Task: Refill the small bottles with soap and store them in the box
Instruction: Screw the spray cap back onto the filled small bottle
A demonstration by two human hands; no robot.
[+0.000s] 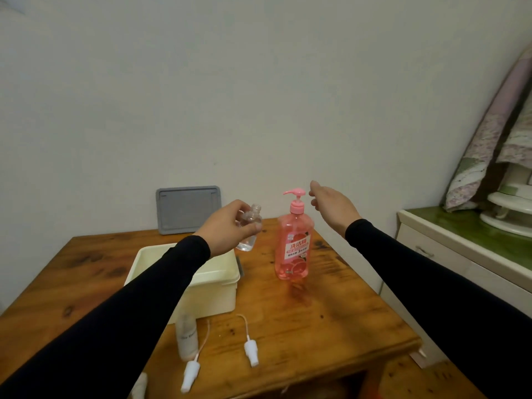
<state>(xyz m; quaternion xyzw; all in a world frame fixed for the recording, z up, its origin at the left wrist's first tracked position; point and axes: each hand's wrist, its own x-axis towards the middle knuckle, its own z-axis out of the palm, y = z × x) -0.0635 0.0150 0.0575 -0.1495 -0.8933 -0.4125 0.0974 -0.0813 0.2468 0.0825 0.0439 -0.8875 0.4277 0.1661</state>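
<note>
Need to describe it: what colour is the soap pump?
Pink pump, seen in the head view.

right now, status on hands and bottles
Left hand grips open small clear bottle. Right hand open, beside pink soap pump. Nothing in the way.

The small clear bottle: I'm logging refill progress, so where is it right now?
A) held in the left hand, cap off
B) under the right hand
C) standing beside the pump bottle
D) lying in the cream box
A: the left hand grips the small clear bottle, its neck uncapped, above the table.
</note>
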